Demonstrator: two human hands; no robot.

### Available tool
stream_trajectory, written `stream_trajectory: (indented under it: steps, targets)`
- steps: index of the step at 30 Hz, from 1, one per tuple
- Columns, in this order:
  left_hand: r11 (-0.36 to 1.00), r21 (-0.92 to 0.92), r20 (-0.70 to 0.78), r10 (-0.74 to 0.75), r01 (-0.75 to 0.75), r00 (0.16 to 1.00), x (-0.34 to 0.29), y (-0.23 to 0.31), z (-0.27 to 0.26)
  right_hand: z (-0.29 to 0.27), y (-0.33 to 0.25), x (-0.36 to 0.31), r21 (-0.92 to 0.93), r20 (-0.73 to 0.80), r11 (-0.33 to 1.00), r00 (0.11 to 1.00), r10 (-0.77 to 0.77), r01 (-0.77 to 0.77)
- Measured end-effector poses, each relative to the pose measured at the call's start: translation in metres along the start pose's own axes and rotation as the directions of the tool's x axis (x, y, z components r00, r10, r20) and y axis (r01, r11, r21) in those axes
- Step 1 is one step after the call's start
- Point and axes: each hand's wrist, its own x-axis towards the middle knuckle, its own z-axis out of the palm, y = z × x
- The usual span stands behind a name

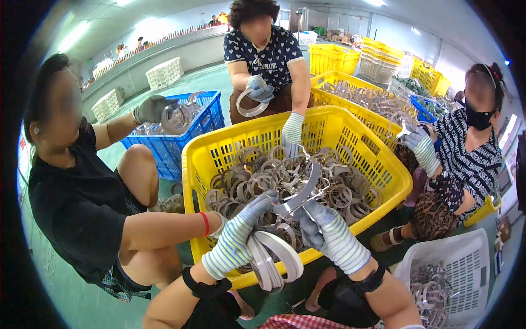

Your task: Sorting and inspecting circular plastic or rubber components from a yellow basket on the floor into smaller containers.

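Note:
My left hand (235, 238), in a grey-and-white striped glove, is closed. A bunch of flat silvery metal rings (276, 263) hangs from it over the near rim of the yellow basket (350, 222). Between my two hands stands a single metal ring (308, 189), thin prongs showing by its right side. Left fingertips touch its lower left edge, and my right hand (331, 236), gloved the same way, pinches it from the right. Below and beyond lies a heap of similar metal rings (246, 183) inside the basket. My gloves hide part of the grip.
Three people sit around the basket; the one opposite holds a ring (251, 104) and reaches in. A blue basket (159, 151) of rings stands at left, another yellow basket (329, 79) behind, and a white basket (471, 257) with metal pieces at lower right.

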Motion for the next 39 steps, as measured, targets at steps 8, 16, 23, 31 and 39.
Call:
stream_trajectory:
  steps: [8, 16, 23, 31, 39]
  targets:
    - [0.963, -0.126, -0.133, -0.253, 0.237, 0.958, -0.005, -0.008, -0.014, 0.005, -0.004, 0.000, -0.371, -0.048, 0.884, 0.945, -0.322, 0.283]
    - [0.995, 0.084, -0.196, -0.033, 0.050, 0.980, 0.002, 0.002, -0.015, 0.001, -0.001, -0.007, -0.105, 0.177, 0.988, 0.975, 0.133, -0.115]
    - [0.988, -0.015, -0.228, -0.150, 0.151, 0.962, -0.003, -0.006, -0.016, 0.005, -0.001, -0.011, -0.100, 0.244, 0.984, 0.956, 0.166, -0.145]
    - [0.939, 0.343, -0.327, 0.136, -0.017, 0.935, -0.001, 0.010, -0.009, 0.009, 0.010, -0.008, -0.204, 0.193, 0.977, 0.976, 0.101, -0.060]
    - [0.908, 0.418, -0.288, 0.121, 0.011, 0.950, -0.002, 0.016, -0.006, 0.017, 0.021, -0.002, -0.439, 0.096, 0.869, 0.973, -0.208, 0.229]
